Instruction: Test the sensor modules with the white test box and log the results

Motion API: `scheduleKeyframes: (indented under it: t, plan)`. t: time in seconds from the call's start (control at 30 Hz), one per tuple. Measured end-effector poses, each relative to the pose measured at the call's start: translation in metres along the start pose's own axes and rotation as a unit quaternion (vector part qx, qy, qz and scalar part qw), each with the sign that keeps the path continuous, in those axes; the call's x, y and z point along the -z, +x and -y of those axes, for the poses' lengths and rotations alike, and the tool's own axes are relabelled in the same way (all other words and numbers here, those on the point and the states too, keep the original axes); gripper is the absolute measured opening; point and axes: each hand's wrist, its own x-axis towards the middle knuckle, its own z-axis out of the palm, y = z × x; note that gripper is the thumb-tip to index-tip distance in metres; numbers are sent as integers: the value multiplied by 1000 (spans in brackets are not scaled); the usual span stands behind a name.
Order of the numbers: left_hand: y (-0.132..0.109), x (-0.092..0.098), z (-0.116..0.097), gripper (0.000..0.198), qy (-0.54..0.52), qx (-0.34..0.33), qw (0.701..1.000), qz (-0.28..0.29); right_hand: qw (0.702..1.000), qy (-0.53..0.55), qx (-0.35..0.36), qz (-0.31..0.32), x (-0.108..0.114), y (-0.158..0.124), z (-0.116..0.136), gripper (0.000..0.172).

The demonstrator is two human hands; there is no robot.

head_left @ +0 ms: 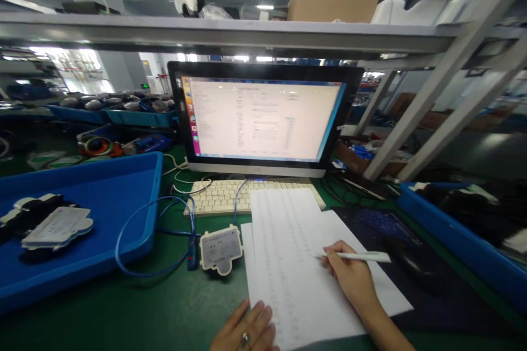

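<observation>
The paper [288, 290] lies directly in front of me on the bench [177, 307]. It is a small stack; lower sheets show past the top sheet's left and right edges. Columns of short entries run down the left and middle of the top sheet; blur prevents reading them or telling print from handwriting. The right part looks blank.

My right hand [349, 279] is closed on the pen [370, 256], its tip at or just above the paper, right of the entries. I cannot confirm contact. My left hand [249, 329], wearing a ring [246, 338], grips nothing; its fingers lie side by side at the paper's near left edge.

Status: I judge the writing to be partly complete. Many rows appear filled; how many remain, if any, cannot be determined.

Just left of the paper lies one module [221, 249], label up. Beside it, farther left of the paper, is an adapter [192, 255] with a red light and a blue cable [117, 247]. Whether the module is connected cannot be told.

The paper's far edge overlaps the keyboard [218, 197]. Beyond the paper stands the monitor [263, 120], lit, its text illegible. Right of the paper are the mouse [411, 266] and its mat [461, 290].

Well left of the paper, the left tray [123, 192] holds further modules [57, 227]. Well right of the paper, the right tray [444, 225] holds dark parts I cannot identify; neither tray's contents show whether they have been recorded.
</observation>
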Motion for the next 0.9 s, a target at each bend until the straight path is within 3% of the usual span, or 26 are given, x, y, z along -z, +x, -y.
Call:
scheduleKeyframes:
  t: [0.07, 0.17, 0.43, 0.9]
  plan:
    - [6, 5, -5, 22, -11, 52, 999, 2, 1000, -14, 16, 3, -1, -1, 2, 30]
    - [9, 11, -11, 17, -25, 68, 997, 22, 999, -33, 23, 8, -1, -1, 2, 25]
    - [16, 17, -9, 19, -29, 56, 997, 37, 995, -85, 22, 39, -6, -3, -2, 15]
    - [20, 21, -9, 16, -50, 65, 996, 41, 990, -124, 40, 48, -6, -4, 1, 17]
